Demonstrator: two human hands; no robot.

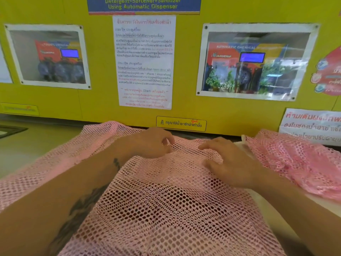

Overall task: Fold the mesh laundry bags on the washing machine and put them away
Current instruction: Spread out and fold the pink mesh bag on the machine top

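Note:
A large pink mesh laundry bag lies spread over the machine top, hanging toward me over the front edge. My left hand rests on its far part with fingers curled, pinching a bit of mesh between thumb and fingers. My right hand lies on the mesh just to the right, fingers spread and pressing down. A second pink mesh bag lies crumpled in a heap at the right.
The pale machine top shows at the left and a white strip of it at the right. A yellow wall panel with posted notices and photos stands directly behind the bags. A dark recess sits at far left.

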